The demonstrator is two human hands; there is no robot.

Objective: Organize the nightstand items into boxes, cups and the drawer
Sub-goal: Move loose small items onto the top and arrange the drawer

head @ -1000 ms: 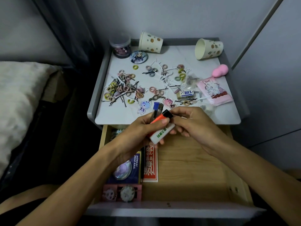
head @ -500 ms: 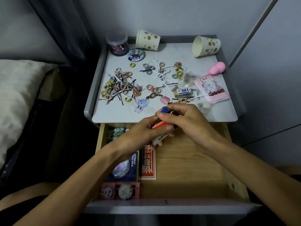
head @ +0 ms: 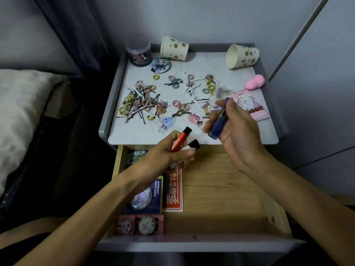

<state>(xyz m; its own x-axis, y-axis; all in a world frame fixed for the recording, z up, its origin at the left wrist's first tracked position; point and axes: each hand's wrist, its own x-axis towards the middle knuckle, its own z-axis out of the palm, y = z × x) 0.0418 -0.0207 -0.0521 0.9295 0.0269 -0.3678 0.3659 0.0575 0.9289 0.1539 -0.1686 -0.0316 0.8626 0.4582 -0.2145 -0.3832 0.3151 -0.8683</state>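
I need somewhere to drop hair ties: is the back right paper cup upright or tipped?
Tipped. The paper cup lies on its side on the nightstand, open mouth facing left.

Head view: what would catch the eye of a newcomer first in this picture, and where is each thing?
The two hands above the open drawer stand out: the left hand grips an orange lighter and a white lighter, and the right hand holds a blue lighter. Behind them, the nightstand top is strewn with hair ties and black pins, and two paper cups lie on their sides at the back.
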